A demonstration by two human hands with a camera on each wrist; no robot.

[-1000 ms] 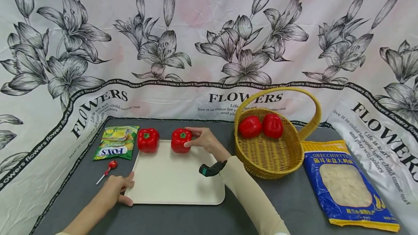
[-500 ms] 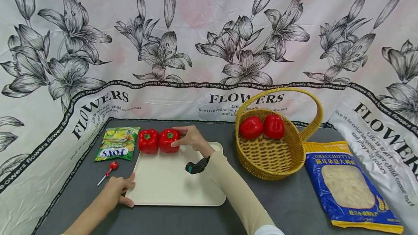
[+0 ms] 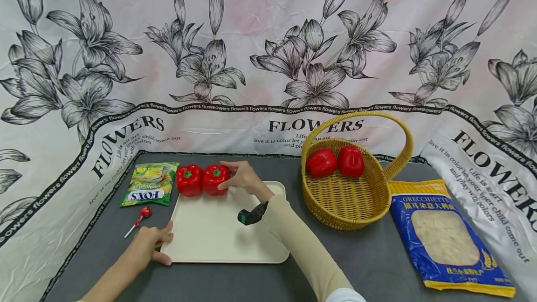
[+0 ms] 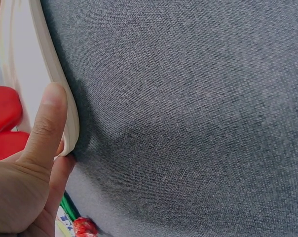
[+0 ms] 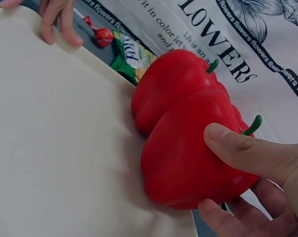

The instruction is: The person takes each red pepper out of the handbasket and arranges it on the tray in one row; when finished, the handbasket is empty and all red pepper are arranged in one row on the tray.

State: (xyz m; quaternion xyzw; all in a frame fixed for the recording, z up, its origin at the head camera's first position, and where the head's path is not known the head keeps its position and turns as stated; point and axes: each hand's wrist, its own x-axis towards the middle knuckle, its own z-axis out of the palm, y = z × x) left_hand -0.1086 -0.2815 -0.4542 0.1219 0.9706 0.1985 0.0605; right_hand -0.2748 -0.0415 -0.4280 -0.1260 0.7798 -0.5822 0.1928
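Observation:
My right hand [image 3: 245,179] grips a red bell pepper [image 5: 188,148] at the back-left of a cream tray [image 3: 226,236]. In the right wrist view the thumb lies on its upper side and the fingers curl beneath. A second red bell pepper [image 3: 189,181] stands right beside it, touching, at the tray's back-left corner. Both show green stems. At the front-left corner of the tray, my left hand [image 3: 150,242] holds the edge. The left wrist view shows its thumb [image 4: 46,128] against the rim and fingers around the corner.
Left of the tray lie a green Fox's candy bag [image 3: 150,183] and a red lollipop [image 3: 145,212]. To the right stands a yellow wicker basket [image 3: 348,204] with two red bell peppers [image 3: 335,162] inside. A blue orecchiette bag [image 3: 450,241] lies beyond it.
My right hand has moved left with the bell pepper, closing the gap to the other bell pepper. Between half a second ago and now it stays put. The left hand has not moved.

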